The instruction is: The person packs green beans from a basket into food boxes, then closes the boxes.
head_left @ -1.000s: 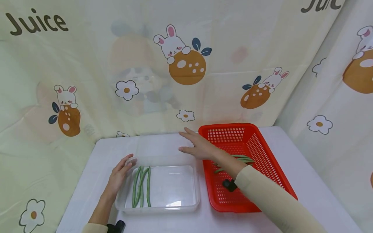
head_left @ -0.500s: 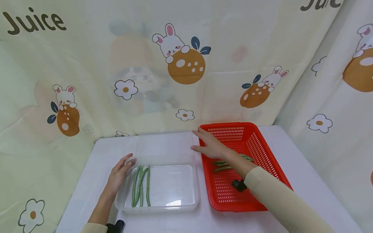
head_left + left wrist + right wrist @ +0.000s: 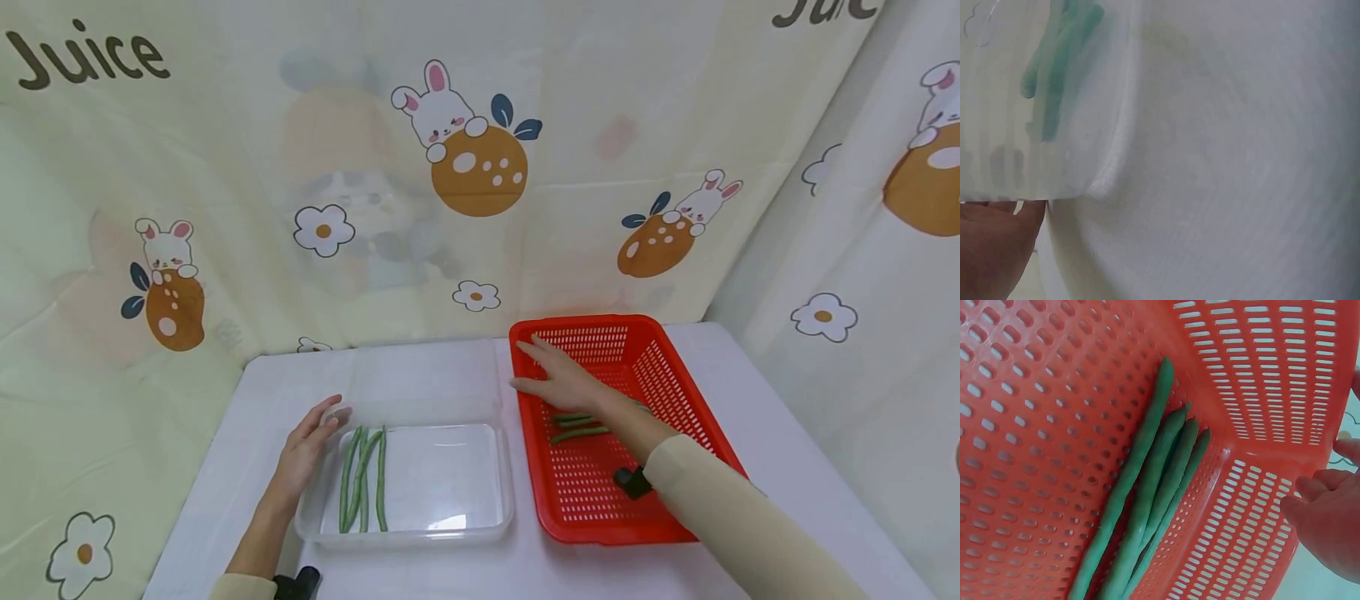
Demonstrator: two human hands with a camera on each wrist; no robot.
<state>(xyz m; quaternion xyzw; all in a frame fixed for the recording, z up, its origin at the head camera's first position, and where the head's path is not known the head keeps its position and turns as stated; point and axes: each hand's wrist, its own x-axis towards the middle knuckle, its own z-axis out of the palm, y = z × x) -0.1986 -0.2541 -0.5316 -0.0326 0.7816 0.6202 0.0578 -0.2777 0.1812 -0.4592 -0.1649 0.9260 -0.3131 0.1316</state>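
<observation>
My left hand (image 3: 303,446) touches the outside of a clear plastic container (image 3: 416,540) at its far left corner, fingers relaxed; the left wrist view shows the hand (image 3: 997,244) against its wall. Several green beans (image 3: 362,482) lie lengthwise in the container's left part. My right hand (image 3: 558,379) is over the far left part of a red slotted basket (image 3: 600,529), fingers spread and holding nothing. In the right wrist view, several more green beans (image 3: 1147,487) lie side by side on the basket floor, apart from my fingers (image 3: 1316,487). The forearm partly hides them from the head view.
Both containers stand on a white-covered table (image 3: 300,379), basket to the right, with a narrow gap between. A faint translucent panel (image 3: 427,371) shows behind the clear container. A printed curtain (image 3: 570,242) hangs along the back edge, and another (image 3: 832,392) on the right.
My right hand has moved right, from above the gap between the containers to over the basket, uncovering the left ends of the beans there. My left hand has stayed in place.
</observation>
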